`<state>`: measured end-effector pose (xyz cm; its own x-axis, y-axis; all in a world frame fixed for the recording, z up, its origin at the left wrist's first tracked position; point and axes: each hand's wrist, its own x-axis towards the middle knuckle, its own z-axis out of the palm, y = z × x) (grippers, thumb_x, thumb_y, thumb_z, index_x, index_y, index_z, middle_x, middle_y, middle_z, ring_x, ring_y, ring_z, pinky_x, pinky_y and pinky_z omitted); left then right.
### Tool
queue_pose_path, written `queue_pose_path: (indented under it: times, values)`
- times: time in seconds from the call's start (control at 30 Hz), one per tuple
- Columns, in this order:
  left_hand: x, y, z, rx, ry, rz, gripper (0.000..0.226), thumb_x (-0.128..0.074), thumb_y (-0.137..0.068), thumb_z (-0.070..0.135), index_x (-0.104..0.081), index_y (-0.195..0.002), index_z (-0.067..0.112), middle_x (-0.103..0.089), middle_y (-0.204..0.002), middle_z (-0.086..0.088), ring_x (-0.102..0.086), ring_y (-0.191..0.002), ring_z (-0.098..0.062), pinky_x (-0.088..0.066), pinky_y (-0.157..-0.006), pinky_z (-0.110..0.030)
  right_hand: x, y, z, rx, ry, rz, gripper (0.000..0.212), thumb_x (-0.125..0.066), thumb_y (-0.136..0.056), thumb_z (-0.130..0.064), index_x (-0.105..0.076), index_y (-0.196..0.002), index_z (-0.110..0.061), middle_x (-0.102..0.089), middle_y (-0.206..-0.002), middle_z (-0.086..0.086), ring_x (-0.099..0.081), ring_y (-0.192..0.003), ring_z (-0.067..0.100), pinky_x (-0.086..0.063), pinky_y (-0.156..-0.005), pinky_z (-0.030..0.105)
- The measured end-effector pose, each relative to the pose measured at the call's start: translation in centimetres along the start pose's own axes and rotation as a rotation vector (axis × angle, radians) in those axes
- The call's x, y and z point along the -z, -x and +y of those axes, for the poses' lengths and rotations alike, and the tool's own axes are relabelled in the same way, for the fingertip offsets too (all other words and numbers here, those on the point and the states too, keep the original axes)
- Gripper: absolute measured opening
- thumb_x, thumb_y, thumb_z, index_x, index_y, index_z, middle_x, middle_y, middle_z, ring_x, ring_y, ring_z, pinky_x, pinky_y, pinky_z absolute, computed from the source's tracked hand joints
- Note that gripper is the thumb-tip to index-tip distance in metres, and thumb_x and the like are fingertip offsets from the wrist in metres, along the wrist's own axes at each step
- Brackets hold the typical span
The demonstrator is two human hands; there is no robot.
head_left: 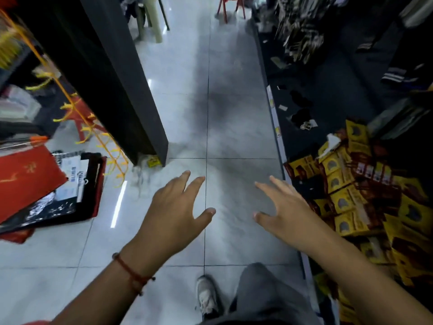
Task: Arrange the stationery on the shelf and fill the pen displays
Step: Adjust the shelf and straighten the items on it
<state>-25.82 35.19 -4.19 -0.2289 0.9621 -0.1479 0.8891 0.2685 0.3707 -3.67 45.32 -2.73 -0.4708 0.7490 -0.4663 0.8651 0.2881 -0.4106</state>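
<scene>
The shelf [332,109] runs along the right side of the aisle, its dark deck strewn with small blurred items, and a heap of yellow and dark red packets [356,195] crowds its near end. No pens or pen displays can be made out. Both hands hang over the grey tiled floor [182,113], apart from each other and holding nothing: the left hand [173,214] has its fingers spread and straight, the right hand [288,207] reaches towards the packets with fingers fanned. A red cord bracelet [131,273] circles the left wrist. A black shelving end [121,90] stands on the left, red bags [30,181] leaning beside it
</scene>
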Motion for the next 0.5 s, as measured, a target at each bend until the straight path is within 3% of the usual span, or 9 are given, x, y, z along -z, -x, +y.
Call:
queue_pose_path:
  times: [0.27,0.5]
  values:
    - [2.6,-18.7,-0.4,-0.041,-0.103,-0.031,0.075,-0.046,-0.089,0.066,-0.020,-0.152,0.034,-0.016,-0.162,0.001,-0.019,-0.146,-0.019,-0.022,-0.115,-0.035,6.8,-16.4,2.0,-0.076,-0.067,-0.041,0.078,-0.057,-0.093,-0.053,-0.012,-0.156,-0.043,0.005,-0.166,-0.009,0.006,-0.153,0.023,-0.011,-0.123,0.046]
    - [8.7,-36.5,-1.4,0.070,-0.146,-0.033,0.078,-0.043,-0.088,0.070,-0.015,-0.153,0.036,-0.014,-0.162,0.002,-0.023,-0.144,-0.018,-0.027,-0.113,-0.036,17.1,-31.9,2.2,-0.019,0.001,-0.107,0.076,-0.056,-0.095,-0.049,-0.012,-0.156,-0.039,0.007,-0.166,-0.008,0.008,-0.153,0.023,-0.009,-0.123,0.045]
